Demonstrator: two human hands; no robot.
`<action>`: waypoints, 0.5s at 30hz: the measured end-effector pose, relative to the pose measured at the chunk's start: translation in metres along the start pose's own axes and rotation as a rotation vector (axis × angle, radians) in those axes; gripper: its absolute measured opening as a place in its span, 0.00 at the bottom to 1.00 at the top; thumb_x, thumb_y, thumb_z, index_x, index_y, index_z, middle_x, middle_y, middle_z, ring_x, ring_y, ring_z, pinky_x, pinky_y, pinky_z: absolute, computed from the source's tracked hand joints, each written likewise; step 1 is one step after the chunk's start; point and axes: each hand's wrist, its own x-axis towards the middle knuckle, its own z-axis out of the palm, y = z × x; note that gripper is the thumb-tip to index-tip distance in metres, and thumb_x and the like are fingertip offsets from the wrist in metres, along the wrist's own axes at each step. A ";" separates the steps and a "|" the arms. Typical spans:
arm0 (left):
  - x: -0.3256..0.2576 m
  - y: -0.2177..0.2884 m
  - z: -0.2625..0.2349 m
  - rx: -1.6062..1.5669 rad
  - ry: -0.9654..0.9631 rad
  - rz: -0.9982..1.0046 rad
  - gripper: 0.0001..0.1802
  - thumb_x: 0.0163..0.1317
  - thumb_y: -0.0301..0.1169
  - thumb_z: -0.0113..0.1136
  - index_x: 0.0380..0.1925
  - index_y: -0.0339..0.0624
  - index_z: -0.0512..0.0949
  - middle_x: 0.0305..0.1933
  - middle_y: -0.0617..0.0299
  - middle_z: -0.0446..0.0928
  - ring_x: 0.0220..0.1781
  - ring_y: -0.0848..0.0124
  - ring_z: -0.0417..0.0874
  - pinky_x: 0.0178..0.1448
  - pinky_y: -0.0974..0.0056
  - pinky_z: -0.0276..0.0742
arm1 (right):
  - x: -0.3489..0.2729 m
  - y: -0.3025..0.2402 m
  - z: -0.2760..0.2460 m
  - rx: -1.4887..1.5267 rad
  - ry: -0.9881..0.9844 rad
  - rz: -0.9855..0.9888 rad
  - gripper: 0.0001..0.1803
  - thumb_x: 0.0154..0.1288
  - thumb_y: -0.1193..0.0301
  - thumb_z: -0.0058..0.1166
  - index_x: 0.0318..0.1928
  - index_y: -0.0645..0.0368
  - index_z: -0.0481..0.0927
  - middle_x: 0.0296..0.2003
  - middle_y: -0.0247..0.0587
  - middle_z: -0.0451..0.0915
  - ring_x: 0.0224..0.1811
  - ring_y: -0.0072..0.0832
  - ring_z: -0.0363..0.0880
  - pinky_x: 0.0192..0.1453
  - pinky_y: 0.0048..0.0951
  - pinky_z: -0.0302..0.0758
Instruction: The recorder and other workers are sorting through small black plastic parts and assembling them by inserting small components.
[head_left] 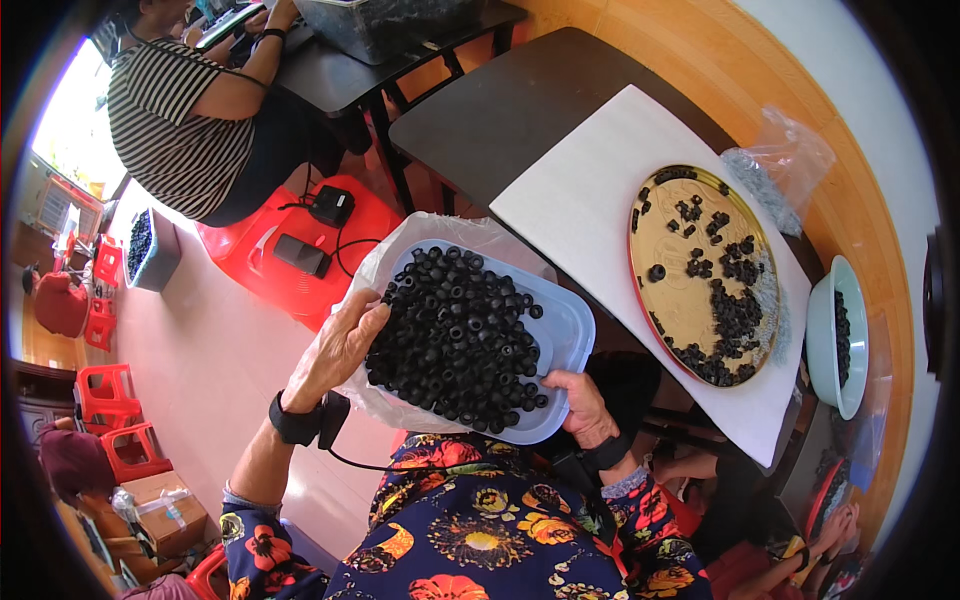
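Note:
A light blue plastic tub point(568, 330) is held tilted in front of me, heaped with small round black parts point(450, 340), many with a hole in the middle. The tub's right end is bare of parts. My left hand point(342, 338) is closed on the left side of the tub, its fingertips by the heap. At the lower right corner, my right hand point(583, 405) grips the rim with the thumb on top and the other fingers hidden beneath. A clear plastic bag point(425, 228) lies around the tub's far and left sides.
To the right, a white board point(570, 190) bears a round gold tray point(665, 240) with scattered black parts. Beyond it stand a pale green basin point(822, 330) and a clear bag point(775, 170). A red stool point(250, 250) holds black devices. People sit nearby.

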 end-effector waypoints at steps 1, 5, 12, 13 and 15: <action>-0.001 0.005 -0.002 0.002 -0.001 0.008 0.27 0.70 0.50 0.45 0.50 0.34 0.71 0.38 0.48 0.75 0.45 0.59 0.75 0.52 0.60 0.69 | -0.001 0.001 0.001 -0.014 -0.010 -0.014 0.19 0.56 0.78 0.45 0.50 0.69 0.75 0.43 0.47 0.81 0.42 0.37 0.83 0.50 0.40 0.81; -0.009 0.012 -0.014 -0.059 -0.048 -0.059 0.28 0.70 0.51 0.44 0.49 0.35 0.72 0.38 0.53 0.74 0.44 0.64 0.75 0.52 0.63 0.68 | -0.011 0.000 0.014 -0.087 -0.007 -0.018 0.19 0.57 0.79 0.44 0.50 0.70 0.74 0.43 0.46 0.81 0.43 0.38 0.83 0.51 0.41 0.81; -0.029 0.043 -0.028 -0.222 -0.039 -0.119 0.25 0.70 0.46 0.49 0.55 0.36 0.71 0.40 0.67 0.71 0.41 0.76 0.70 0.47 0.71 0.68 | -0.040 -0.004 0.023 -0.070 -0.071 -0.175 0.25 0.52 0.83 0.46 0.54 0.66 0.72 0.45 0.43 0.79 0.44 0.32 0.81 0.50 0.36 0.79; -0.034 0.041 -0.029 -0.237 0.044 -0.149 0.26 0.69 0.46 0.50 0.55 0.35 0.72 0.37 0.68 0.70 0.39 0.76 0.70 0.46 0.71 0.68 | -0.044 -0.004 0.030 -0.089 -0.101 -0.212 0.25 0.51 0.83 0.46 0.54 0.66 0.72 0.45 0.43 0.79 0.44 0.31 0.80 0.51 0.34 0.79; -0.046 0.046 -0.035 -0.192 0.117 -0.108 0.26 0.69 0.47 0.51 0.55 0.35 0.72 0.36 0.68 0.70 0.37 0.77 0.68 0.43 0.71 0.67 | -0.051 -0.007 0.040 -0.108 -0.113 -0.249 0.27 0.51 0.86 0.45 0.56 0.67 0.70 0.47 0.42 0.79 0.46 0.30 0.80 0.51 0.33 0.78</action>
